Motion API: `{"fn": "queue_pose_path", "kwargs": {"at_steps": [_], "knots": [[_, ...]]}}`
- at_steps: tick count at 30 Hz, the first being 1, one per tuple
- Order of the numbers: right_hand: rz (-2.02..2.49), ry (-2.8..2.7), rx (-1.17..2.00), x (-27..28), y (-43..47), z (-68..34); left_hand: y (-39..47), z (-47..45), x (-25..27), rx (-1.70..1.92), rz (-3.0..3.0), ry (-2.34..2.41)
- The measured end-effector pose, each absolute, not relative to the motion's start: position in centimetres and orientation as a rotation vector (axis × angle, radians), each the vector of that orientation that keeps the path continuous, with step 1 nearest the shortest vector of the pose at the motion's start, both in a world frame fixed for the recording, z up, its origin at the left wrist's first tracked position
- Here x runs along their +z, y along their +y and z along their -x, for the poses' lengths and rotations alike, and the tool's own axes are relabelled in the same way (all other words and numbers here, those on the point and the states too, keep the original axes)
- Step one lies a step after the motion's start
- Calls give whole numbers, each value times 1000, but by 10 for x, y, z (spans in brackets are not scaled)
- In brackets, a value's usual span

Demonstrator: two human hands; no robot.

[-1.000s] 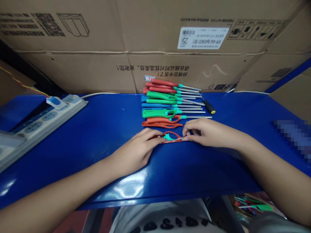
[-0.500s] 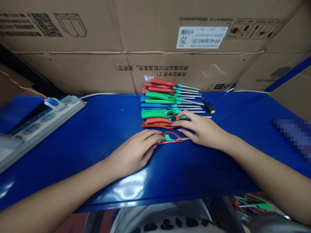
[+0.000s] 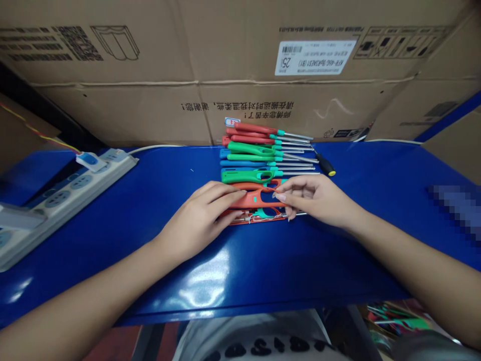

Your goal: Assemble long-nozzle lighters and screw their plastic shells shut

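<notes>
An orange lighter casing half [image 3: 246, 200], outer face up, is held between my two hands. My left hand [image 3: 203, 215] grips its left end, with the thumb low near the open lighter. At the looped trigger end, my right hand [image 3: 319, 200] pinches the casing between thumb and fingers. Just below lies the open orange lighter half [image 3: 267, 216], showing a teal trigger, thin wires and a metal tube. My fingers cover parts of both pieces. Behind the casing, a stick lighter with an orange handle [image 3: 240, 186] is partly hidden.
Green, blue and red stick lighters [image 3: 250, 157] lie in a row beyond my hands, beside a black screwdriver [image 3: 325, 164]. A white power strip [image 3: 67, 193] runs along the left. Cardboard [image 3: 150, 110] stands behind the blue table [image 3: 293, 265]. A box of lighter parts [image 3: 402, 321] sits below, right.
The orange casing half has been lifted off the table, turned outer face up and brought over the open lighter. My left hand has shifted up onto it; my right hand grips its loop.
</notes>
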State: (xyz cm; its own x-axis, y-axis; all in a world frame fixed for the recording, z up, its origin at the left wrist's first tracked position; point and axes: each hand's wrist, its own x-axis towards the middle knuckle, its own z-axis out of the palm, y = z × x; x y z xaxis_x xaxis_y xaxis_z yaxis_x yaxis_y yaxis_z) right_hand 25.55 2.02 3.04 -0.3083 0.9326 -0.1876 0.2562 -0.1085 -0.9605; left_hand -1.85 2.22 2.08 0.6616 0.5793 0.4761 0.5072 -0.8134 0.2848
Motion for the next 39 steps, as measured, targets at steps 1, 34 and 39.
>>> {"fn": "queue_pose_path", "kwargs": {"at_steps": [1, 34, 39], "knots": [[1330, -1537, 1523, 32, 20, -256, 21, 18, 22, 857, -2721, 897], [1161, -2791, 279, 32, 17, -271, 16, 17, 14, 473, -2678, 943], [1098, -2870, 29, 34, 13, -269, 8, 13, 21, 322, -2883, 1007]]}}
